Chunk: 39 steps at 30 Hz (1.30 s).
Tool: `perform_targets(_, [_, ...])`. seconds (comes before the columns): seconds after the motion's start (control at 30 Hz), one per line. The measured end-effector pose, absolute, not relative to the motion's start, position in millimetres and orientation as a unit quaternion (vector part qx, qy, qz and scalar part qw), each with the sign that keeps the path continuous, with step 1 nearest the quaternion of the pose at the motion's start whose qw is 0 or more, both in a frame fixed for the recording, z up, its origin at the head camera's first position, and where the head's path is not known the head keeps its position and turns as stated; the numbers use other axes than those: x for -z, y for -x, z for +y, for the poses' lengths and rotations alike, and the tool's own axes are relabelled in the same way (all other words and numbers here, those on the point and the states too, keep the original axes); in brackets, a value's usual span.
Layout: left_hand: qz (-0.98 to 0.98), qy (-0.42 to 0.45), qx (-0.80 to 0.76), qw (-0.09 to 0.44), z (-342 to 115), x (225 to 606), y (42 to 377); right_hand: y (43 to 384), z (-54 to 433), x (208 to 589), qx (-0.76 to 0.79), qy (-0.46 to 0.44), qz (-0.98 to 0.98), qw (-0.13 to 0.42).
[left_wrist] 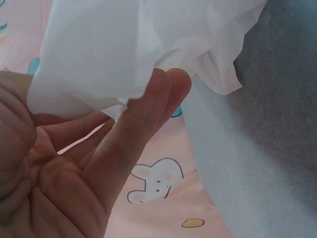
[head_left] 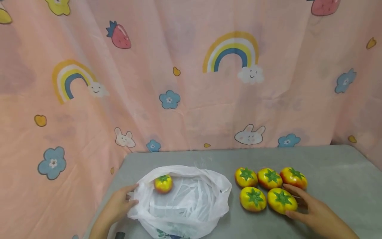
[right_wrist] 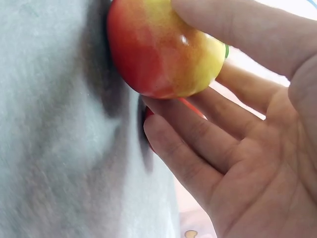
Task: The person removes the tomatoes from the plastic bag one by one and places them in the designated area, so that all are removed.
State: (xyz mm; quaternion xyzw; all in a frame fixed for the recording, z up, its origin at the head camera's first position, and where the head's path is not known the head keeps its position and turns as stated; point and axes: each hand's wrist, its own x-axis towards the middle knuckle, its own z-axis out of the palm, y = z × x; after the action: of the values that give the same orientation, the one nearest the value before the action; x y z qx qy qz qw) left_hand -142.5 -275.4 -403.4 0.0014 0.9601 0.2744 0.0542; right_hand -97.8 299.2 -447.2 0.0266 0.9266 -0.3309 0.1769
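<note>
A white plastic bag [head_left: 219, 186] lies with its mouth spread wide, and one yellow-red toy tomato [head_left: 163, 184] sits inside near its far left. My left hand [head_left: 117, 202] holds the bag's left rim; in the left wrist view, the thin plastic passes between its thumb and fingers [left_wrist: 131, 124]. Over on the right, my right hand [head_left: 316, 212] has thumb and fingers around the near right toy tomato [head_left: 282, 200], which has a green star-shaped top. The right wrist view shows the thumb on this glossy tomato [right_wrist: 163, 54] and the other fingers spread behind it.
Several more toy tomatoes stand close by: one at near left [head_left: 253, 199], and a back row of three, including the far right one [head_left: 293, 177]. A dark object [head_left: 120, 235] shows at the grey table's [head_left: 209, 159] near left. A pink printed curtain [head_left: 191, 122] hangs behind.
</note>
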Motion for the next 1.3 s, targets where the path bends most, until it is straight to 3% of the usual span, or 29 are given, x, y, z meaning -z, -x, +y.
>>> perform_targets(0.37, [0.958, -0.006, -0.282, 0.052, -274.8, 402.8, 141.6, 98.0, 294.8, 447.6, 0.34, -0.023, 0.929, 0.146])
perform_targets(1.3, [0.959, 0.002, -0.278, 0.062, -274.7, 401.8, 143.0, 100.3, 295.0, 449.4, 0.335, -0.009, 0.933, 0.128])
